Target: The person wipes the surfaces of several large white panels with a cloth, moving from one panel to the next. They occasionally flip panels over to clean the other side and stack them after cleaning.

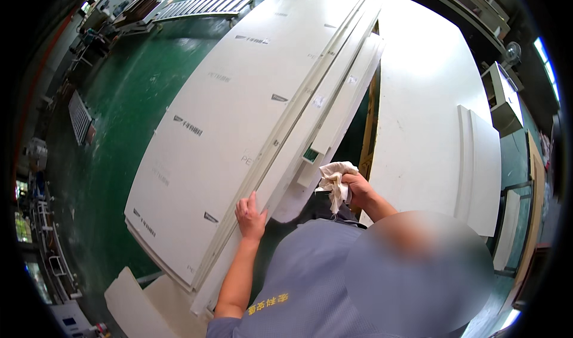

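Note:
My right hand (360, 192) is closed around a crumpled off-white cloth (335, 181), which hangs loosely beneath the fingers. It is raised beside the near ends of some long white panel strips (345, 102). My left hand (250, 217) lies with fingers stretched and thumb apart on a long white strip (286, 171) along the edge of a large white board (221, 117). The board has small dark printed marks and a film-like surface. One hollow strip end (310, 155) faces me, close to the cloth.
At right stands another broad white surface (430, 87) bearing narrow white panels (477, 165). A dark gap with a wooden edge (371, 123) separates it from the strips. A green floor (128, 90), a slatted roller conveyor (206, 7) and a fan (513, 53) lie farther off.

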The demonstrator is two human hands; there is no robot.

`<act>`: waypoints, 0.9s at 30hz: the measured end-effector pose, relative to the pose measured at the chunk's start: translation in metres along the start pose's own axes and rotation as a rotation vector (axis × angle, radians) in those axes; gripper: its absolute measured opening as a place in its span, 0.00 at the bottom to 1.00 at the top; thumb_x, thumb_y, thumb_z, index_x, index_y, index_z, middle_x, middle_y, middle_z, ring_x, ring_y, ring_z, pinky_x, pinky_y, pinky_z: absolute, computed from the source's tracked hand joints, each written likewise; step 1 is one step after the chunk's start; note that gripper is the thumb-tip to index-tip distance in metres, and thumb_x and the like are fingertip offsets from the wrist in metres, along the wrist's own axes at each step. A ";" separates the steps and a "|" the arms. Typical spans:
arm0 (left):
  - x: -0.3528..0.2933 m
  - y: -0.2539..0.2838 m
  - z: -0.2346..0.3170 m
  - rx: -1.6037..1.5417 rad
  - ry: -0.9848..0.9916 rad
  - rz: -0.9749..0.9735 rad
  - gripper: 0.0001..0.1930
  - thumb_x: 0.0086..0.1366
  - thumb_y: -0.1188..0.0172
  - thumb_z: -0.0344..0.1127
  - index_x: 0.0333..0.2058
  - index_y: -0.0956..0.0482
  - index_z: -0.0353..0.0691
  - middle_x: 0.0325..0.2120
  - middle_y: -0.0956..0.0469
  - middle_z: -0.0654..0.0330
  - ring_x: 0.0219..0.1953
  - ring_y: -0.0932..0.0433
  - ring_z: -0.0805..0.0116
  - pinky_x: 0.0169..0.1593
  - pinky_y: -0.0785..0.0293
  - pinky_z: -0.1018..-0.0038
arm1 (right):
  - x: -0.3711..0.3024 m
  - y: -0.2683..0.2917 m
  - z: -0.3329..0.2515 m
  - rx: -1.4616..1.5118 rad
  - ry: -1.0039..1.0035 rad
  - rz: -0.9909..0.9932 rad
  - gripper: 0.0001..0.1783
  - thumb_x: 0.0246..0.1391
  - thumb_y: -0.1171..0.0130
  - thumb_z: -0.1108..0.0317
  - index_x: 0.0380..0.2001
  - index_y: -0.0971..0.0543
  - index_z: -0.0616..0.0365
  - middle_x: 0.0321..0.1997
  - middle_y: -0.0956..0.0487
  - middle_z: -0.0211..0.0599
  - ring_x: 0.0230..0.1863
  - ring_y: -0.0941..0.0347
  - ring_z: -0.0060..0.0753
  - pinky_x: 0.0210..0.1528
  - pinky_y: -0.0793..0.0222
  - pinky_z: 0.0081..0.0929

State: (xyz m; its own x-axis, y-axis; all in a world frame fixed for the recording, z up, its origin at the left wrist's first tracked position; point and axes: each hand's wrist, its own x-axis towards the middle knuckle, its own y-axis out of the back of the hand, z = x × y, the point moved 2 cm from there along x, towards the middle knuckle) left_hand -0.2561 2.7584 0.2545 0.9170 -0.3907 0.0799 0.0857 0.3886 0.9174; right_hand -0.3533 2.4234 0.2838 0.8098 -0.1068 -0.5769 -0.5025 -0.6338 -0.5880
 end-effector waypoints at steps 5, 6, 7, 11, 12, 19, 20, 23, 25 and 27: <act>0.000 0.013 0.006 -0.084 -0.057 -0.087 0.36 0.49 0.29 0.32 0.59 0.26 0.37 0.41 0.28 0.51 0.48 0.28 0.48 0.54 0.30 0.57 | 0.025 -0.013 -0.058 0.019 0.118 0.013 0.22 0.55 0.53 0.81 0.54 0.25 0.66 0.49 0.19 0.48 0.46 0.18 0.44 0.49 0.19 0.45; -0.001 0.018 0.005 -0.104 -0.038 -0.130 0.34 0.50 0.31 0.32 0.59 0.26 0.37 0.42 0.26 0.50 0.48 0.27 0.48 0.53 0.29 0.57 | 0.034 -0.015 -0.070 0.016 0.137 0.002 0.22 0.55 0.53 0.81 0.54 0.26 0.67 0.49 0.19 0.49 0.46 0.18 0.45 0.49 0.19 0.45; 0.000 0.022 0.006 -0.122 -0.021 -0.173 0.33 0.51 0.32 0.33 0.59 0.25 0.37 0.44 0.25 0.49 0.48 0.25 0.48 0.53 0.28 0.57 | 0.043 -0.012 -0.081 0.019 0.148 0.011 0.22 0.55 0.53 0.81 0.54 0.26 0.67 0.49 0.20 0.49 0.46 0.18 0.45 0.49 0.20 0.46; 0.017 0.059 0.030 -0.328 0.126 -0.295 0.26 0.55 0.34 0.32 0.54 0.21 0.34 0.39 0.18 0.46 0.43 0.18 0.50 0.48 0.22 0.60 | 0.096 0.011 -0.121 0.049 0.138 0.026 0.26 0.51 0.54 0.81 0.56 0.28 0.69 0.50 0.20 0.51 0.47 0.19 0.48 0.51 0.20 0.47; 0.026 0.071 0.044 -0.397 0.219 -0.355 0.22 0.57 0.34 0.33 0.51 0.19 0.34 0.37 0.16 0.47 0.40 0.15 0.52 0.46 0.21 0.63 | 0.117 0.023 -0.125 0.064 0.110 0.003 0.26 0.50 0.54 0.82 0.56 0.28 0.69 0.50 0.21 0.51 0.48 0.19 0.49 0.51 0.20 0.47; 0.012 0.069 0.053 -0.530 0.333 -0.500 0.17 0.53 0.25 0.38 0.39 0.16 0.35 0.33 0.14 0.50 0.35 0.13 0.58 0.39 0.20 0.69 | 0.199 -0.004 -0.166 0.097 0.049 -0.255 0.29 0.45 0.56 0.80 0.54 0.25 0.66 0.53 0.22 0.51 0.55 0.24 0.48 0.61 0.27 0.42; 0.018 0.073 0.061 -0.487 0.305 -0.513 0.18 0.52 0.23 0.38 0.38 0.16 0.34 0.33 0.14 0.50 0.35 0.13 0.59 0.39 0.20 0.70 | 0.201 -0.002 -0.170 0.107 0.095 -0.317 0.29 0.45 0.56 0.80 0.54 0.25 0.67 0.53 0.22 0.51 0.55 0.24 0.48 0.61 0.27 0.42; 0.024 0.068 0.068 -0.412 0.263 -0.515 0.23 0.51 0.23 0.35 0.44 0.19 0.32 0.32 0.15 0.51 0.33 0.15 0.61 0.40 0.20 0.70 | 0.201 0.002 -0.185 0.030 0.071 -0.300 0.34 0.40 0.58 0.81 0.57 0.27 0.67 0.57 0.24 0.54 0.59 0.26 0.50 0.64 0.29 0.41; 0.023 0.058 0.070 -0.224 0.281 -0.475 0.27 0.49 0.22 0.43 0.45 0.19 0.35 0.33 0.15 0.51 0.34 0.15 0.54 0.40 0.20 0.65 | 0.201 0.005 -0.189 0.006 0.080 -0.314 0.36 0.41 0.58 0.81 0.59 0.28 0.67 0.57 0.24 0.54 0.59 0.26 0.50 0.64 0.29 0.40; 0.018 0.045 0.074 -0.108 0.258 -0.389 0.31 0.47 0.21 0.47 0.47 0.20 0.37 0.35 0.16 0.50 0.37 0.17 0.48 0.41 0.21 0.61 | 0.200 0.010 -0.188 0.009 0.080 -0.303 0.32 0.47 0.56 0.78 0.60 0.27 0.67 0.56 0.23 0.52 0.58 0.25 0.48 0.63 0.29 0.40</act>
State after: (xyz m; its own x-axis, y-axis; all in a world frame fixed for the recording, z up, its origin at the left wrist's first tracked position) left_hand -0.2645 2.7065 0.3259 0.8746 -0.3100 -0.3729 0.4689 0.3449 0.8131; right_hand -0.1399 2.2521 0.2692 0.9444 0.0257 -0.3278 -0.2366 -0.6390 -0.7319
